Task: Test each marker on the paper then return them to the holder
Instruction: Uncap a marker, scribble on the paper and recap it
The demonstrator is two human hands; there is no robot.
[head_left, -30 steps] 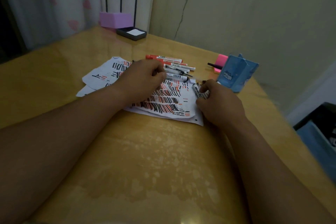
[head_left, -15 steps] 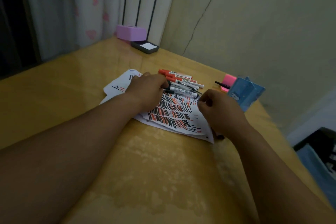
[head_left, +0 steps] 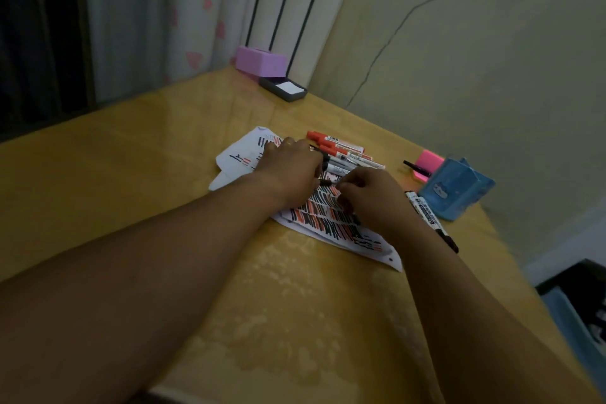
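Several sheets of paper [head_left: 328,223] covered in red and black strokes lie on the table. Behind them is a row of red and black markers [head_left: 341,149]. My left hand [head_left: 290,170] rests on the paper, its fingers curled round a black marker [head_left: 326,182] that pokes out toward my right hand [head_left: 370,198]. The right fingers pinch that marker's far end. Another black marker [head_left: 426,215] lies on the table right of my right wrist, beside the blue holder [head_left: 455,192]. No marker stands in the holder.
A pink sticky-note pad [head_left: 429,161] and a black pen [head_left: 415,167] lie behind the holder. A pink box [head_left: 260,62] and a dark tray [head_left: 283,88] sit at the table's far corner. The wall is close on the right, where the table edge drops off.
My right hand has put its black marker down beside the holder and moved left to meet my left hand, which has picked a black marker from the row.
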